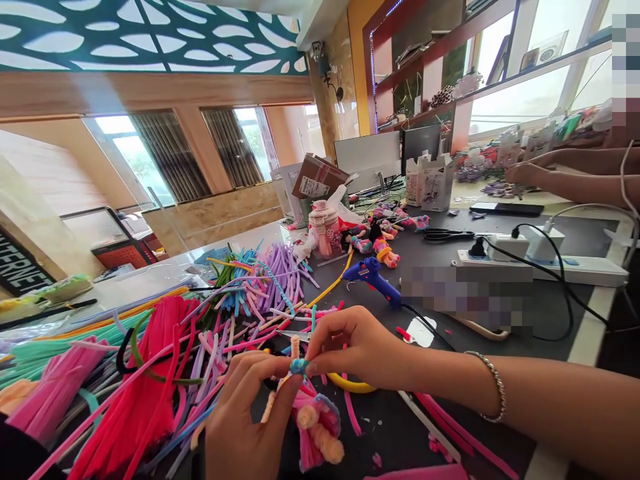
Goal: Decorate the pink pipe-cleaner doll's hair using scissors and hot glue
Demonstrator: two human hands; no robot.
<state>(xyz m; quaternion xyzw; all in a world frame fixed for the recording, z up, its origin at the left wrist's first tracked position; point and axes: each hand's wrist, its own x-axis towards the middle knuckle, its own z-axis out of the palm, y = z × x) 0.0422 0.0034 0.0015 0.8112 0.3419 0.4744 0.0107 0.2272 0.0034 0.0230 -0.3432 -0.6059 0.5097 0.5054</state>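
My left hand (247,413) pinches a small pipe-cleaner doll (317,427) with a pink skirt edged in blue and peach fuzzy legs. A peach stem sticks up from its top end. With thumb and forefinger, my right hand (357,347) grips the blue fuzzy pipe cleaner (299,366) wrapped at the doll's upper part. The fingertips of both hands nearly meet there, so part of the wrap is hidden. Behind my hands lies a pair of scissors (295,335), partly covered by loose pipe cleaners. A yellow ring-shaped piece (353,385) shows beneath my right hand.
Red pipe cleaners (145,387) and other coloured bundles cover the left side. A blue glue gun (373,279) lies ahead, near finished dolls (385,252) and a pink bottle (325,230). A power strip (575,270) with cords sits right. Another person's arms (565,177) reach in at far right.
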